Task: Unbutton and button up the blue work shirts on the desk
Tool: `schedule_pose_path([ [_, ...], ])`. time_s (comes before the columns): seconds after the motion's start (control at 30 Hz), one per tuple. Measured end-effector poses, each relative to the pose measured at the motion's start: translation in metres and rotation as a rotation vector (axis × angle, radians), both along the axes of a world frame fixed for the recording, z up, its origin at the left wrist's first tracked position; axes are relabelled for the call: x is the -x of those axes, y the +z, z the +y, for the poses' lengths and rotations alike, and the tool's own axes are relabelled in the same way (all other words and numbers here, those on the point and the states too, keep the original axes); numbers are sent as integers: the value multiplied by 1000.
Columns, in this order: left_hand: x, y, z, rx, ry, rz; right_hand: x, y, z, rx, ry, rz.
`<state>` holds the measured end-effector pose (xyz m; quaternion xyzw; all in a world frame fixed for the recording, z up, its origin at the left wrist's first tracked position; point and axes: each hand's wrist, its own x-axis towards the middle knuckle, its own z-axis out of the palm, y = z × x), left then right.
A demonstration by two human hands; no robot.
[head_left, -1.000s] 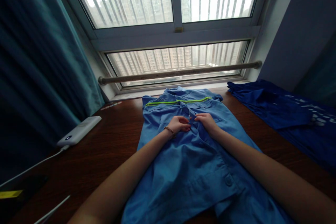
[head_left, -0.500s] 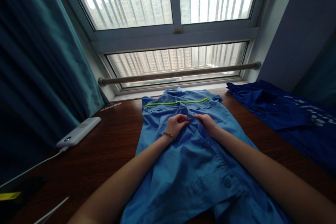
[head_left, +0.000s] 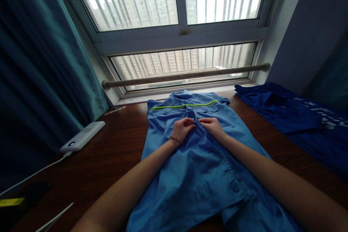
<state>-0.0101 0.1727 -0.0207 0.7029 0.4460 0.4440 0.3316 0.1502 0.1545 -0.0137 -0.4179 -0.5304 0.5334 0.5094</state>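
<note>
A light blue work shirt (head_left: 187,166) with a yellow-green stripe across the chest lies front up, its collar toward the window. My left hand (head_left: 183,128), a beaded bracelet on its wrist, pinches one edge of the front opening at mid-chest. Close beside it, my right hand (head_left: 212,126) grips the button placket (head_left: 208,136) between thumb and fingers. The fingertips of both hands nearly meet, and the small spot between them is too fine to make out. Lower down, the front edges spread apart at the hem.
On the brown wooden table (head_left: 116,137) a white power bank (head_left: 83,137) with a white cable lies at left. Folded dark blue clothing (head_left: 293,119) lies at right. A metal rail (head_left: 185,77) runs before the window, and a teal curtain (head_left: 54,61) hangs at left.
My right hand has shifted slightly left, bringing its fingertips nearer to my left hand. The left hand keeps its pinch in almost the same place.
</note>
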Motion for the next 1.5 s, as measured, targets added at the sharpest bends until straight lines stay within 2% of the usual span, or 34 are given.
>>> schedule_pose_path([
  [0.2, -4, -1, -2, 153, -62, -166, -1, -6, 3, -172, -115, -254],
  [0.43, -7, 5, 0, 437, -125, -444, -1, 4, -2, -473, -223, -595],
  [0.53, -9, 7, -1, 444, -81, -461, 3, 7, -8, -568, -219, -730],
  [0.63, -12, 7, -3, 413, -18, -469, 7, 8, -11, -599, -256, -806],
  [0.9, -14, 4, -4, 522, 47, -639, 10, 4, -8, -556, -237, -647],
  [1.07, -13, 3, -2, 553, 55, -677, 11, 6, -9, -501, -227, -552],
  [1.17, -13, 4, -4, 469, 41, -618, 11, 5, -6, -358, -196, -430],
  [1.3, -14, 9, -11, 225, -23, -460, 8, 0, 1, -117, -96, -250],
  [1.37, -14, 10, -13, 156, -38, -408, 7, -1, 3, -89, -75, -224],
  [1.5, -13, 9, -13, 122, -31, -362, 4, -2, 4, -128, -9, -214],
])
